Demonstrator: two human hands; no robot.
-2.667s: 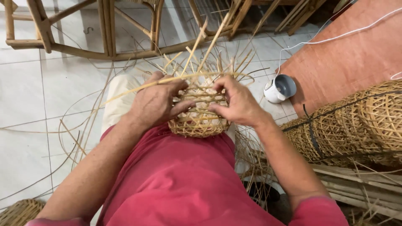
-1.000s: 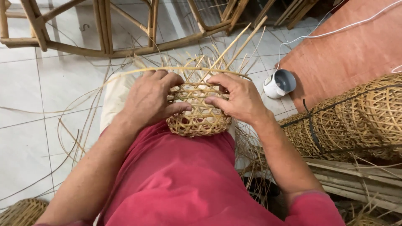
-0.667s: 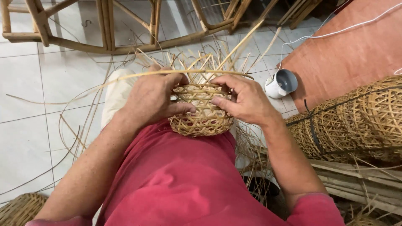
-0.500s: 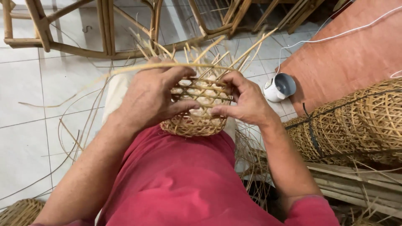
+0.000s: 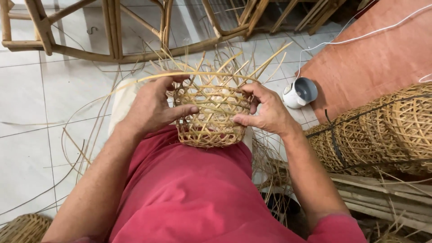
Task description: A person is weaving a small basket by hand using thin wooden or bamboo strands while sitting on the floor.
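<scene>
Rattan basket (image 5: 211,114): half-woven, rested on the lap against the red shirt (image 5: 193,193), loose strips fanned upward.
Left hand (image 5: 153,105): curled round the basket's left side, thumb pressed on the weave.
Right hand (image 5: 267,112): partly closed, rim pinched between fingers and thumb.
Nearby: white cup (image 5: 299,92) set on the floor.

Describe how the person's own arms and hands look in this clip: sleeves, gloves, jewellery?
Both hands are bare: no gloves, and no rings or watch visible on the left hand or the right hand. The forearms are uncovered. A short red sleeve shows at the right upper arm, matching the red shirt. No markings or bandages can be seen.
</scene>
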